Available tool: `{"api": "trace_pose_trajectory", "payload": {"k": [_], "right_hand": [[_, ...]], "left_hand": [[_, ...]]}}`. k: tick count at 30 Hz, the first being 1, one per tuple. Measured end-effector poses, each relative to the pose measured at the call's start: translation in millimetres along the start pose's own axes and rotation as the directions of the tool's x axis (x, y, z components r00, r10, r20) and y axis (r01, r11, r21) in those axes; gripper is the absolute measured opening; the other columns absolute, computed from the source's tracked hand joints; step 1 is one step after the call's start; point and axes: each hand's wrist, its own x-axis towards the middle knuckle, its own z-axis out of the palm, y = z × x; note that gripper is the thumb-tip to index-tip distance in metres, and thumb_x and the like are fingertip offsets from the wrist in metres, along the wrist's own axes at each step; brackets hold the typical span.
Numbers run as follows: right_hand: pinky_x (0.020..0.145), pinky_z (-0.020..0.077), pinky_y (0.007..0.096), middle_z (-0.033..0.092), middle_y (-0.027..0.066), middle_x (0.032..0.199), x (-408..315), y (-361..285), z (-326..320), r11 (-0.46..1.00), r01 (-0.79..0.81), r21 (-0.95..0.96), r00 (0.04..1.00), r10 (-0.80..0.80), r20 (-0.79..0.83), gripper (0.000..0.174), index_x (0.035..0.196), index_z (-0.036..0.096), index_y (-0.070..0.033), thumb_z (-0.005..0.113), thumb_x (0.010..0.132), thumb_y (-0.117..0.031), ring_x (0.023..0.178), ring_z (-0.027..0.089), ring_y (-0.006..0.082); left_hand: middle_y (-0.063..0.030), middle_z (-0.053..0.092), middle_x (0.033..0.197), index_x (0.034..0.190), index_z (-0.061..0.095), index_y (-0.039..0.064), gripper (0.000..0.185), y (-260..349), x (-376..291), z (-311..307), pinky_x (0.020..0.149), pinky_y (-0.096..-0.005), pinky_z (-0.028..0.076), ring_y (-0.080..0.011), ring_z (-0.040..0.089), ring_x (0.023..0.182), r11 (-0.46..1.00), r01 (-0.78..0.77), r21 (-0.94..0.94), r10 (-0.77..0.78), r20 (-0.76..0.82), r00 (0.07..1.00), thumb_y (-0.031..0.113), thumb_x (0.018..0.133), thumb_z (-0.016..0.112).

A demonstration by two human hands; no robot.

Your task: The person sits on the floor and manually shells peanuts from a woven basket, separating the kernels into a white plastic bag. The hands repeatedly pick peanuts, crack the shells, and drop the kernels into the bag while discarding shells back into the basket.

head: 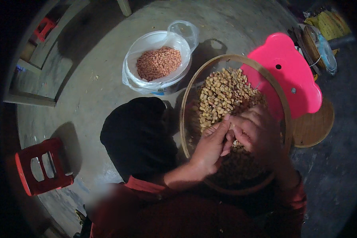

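A round shallow basket with a wooden rim (pixel 184 119) lies before me, holding a heap of unshelled peanuts (pixel 218 92). Above its middle, my left hand (pixel 211 145) has its thumb and fingers pinched together on a small pale piece that looks like a peanut. My right hand (pixel 253 128) is blurred and meets the left at the fingertips, its fingers bent around the same spot. Darker bits, perhaps shells, lie in the shaded near part of the basket. Beyond the basket to the left, a white bucket (pixel 131 53) lined with clear plastic holds shelled reddish peanuts (pixel 159 63).
A pink plastic stool or seat (pixel 300 80) stands right of the basket, by a round wooden board (pixel 318 128). At far left is a red plastic stool (pixel 44 166). Firewood-like pieces (pixel 312 44) and a yellow sack (pixel 328 25) lie at upper right. My dark-clad knee (pixel 139 134) sits left of the basket.
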Motion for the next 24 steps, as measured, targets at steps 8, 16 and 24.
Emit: {"api": "trace_pose_trajectory", "payload": {"k": [8,16,24], "right_hand": [[0.066,0.0465,0.0271,0.062,0.0048,0.077,43,32,-9,0.786,-0.449,0.424,0.832,0.194,0.52,0.016,0.089,0.064,-0.005,0.069,0.076,-0.011,0.072,0.059,0.0123],[0.069,0.047,0.0265,0.062,0.003,0.081,47,73,2,0.617,-0.659,0.431,0.749,0.486,0.451,0.016,0.094,0.064,-0.004,0.065,0.082,-0.015,0.076,0.058,0.0109],[0.07,0.0479,0.0321,0.062,0.0099,0.082,48,129,58,0.933,-0.343,0.112,0.929,0.354,-0.104,0.021,0.098,0.062,-0.001,0.061,0.086,-0.019,0.078,0.061,0.0187]], "left_hand": [[0.0044,0.043,0.059,0.079,0.054,0.01,0.03,5,-1,-4,0.041,-0.0196,0.023,-0.0053,0.035,0.047,0.999,-0.052,-0.013,0.053,0.031,0.998,0.033,0.097,0.044],[0.0067,0.036,0.053,0.101,0.061,0.003,0.028,-3,-15,0,0.043,-0.0188,0.022,-0.0026,0.028,0.045,0.965,0.102,0.242,-0.172,0.288,0.942,0.024,0.098,0.043],[0.0085,0.035,0.055,0.1,0.061,0.007,0.024,7,-12,-2,0.043,-0.0186,0.023,-0.0017,0.029,0.047,0.97,0.013,0.243,-0.096,0.333,0.938,0.024,0.098,0.045]]}}
